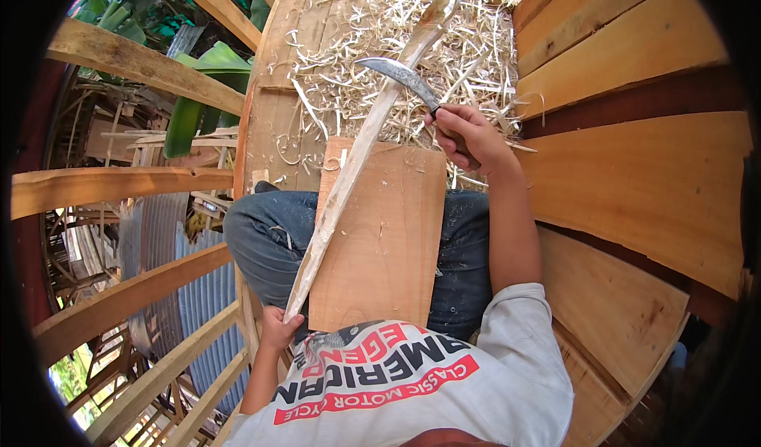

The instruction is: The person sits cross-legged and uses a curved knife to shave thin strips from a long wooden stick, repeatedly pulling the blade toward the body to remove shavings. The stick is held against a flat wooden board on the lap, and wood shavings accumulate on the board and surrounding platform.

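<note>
My right hand (466, 136) is closed round the handle of a sickle-shaped knife (403, 78). Its curved blade lies across a long, pale strip of wood (358, 152), pointing left. At the strip's near end my left hand (281, 328) grips it, low beside my left knee. The strip slants from there up and to the right, past the far edge of the floor. Beneath its near half, a flat wooden board (387, 225) rests over my crossed legs in blue jeans (273, 229).
Curly wood shavings (476, 59) cover much of the plank floor (277, 114) ahead. Wooden rails (127, 181) run along the left, with corrugated metal sheets (208, 296) and leaves (218, 63) beyond. A plank wall (634, 170) stands close on the right.
</note>
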